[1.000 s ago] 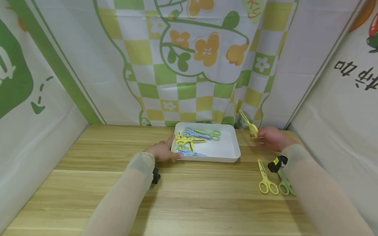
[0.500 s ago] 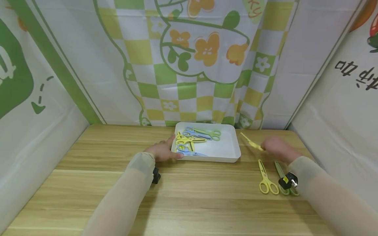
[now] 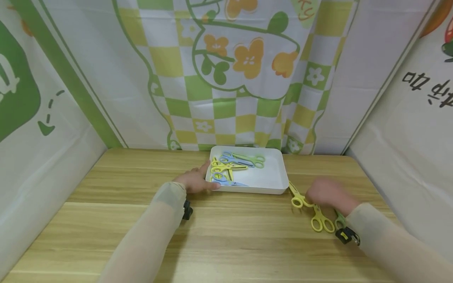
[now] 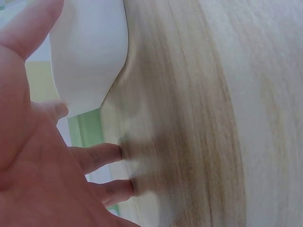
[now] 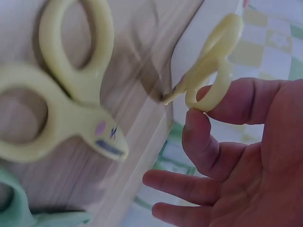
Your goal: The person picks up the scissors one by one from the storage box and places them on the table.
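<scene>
My left hand (image 3: 194,181) rests against the near left corner of a white tray (image 3: 270,173), its thumb along the front wall; in the left wrist view the other fingers are fairly straight. My right hand (image 3: 327,192) pinches one handle loop of yellow scissors (image 5: 206,71) between thumb and forefinger. Their blades point down toward the table by the tray's near right corner. Beside them on the table lie another pair of yellow scissors (image 3: 318,215) and green scissors (image 3: 340,221), partly hidden by the right hand and wrist.
Inside the tray, toward its left side, blue scissors (image 3: 231,160), green scissors (image 3: 253,160) and yellow scissors (image 3: 230,168) overlap with others. The wooden table (image 3: 247,243) meets a printed curtain (image 3: 223,114) behind the tray.
The right hand has brought the yellow scissors down and toward me, from above the table's back edge to near the tray's near right corner. The left hand and tray stay put.
</scene>
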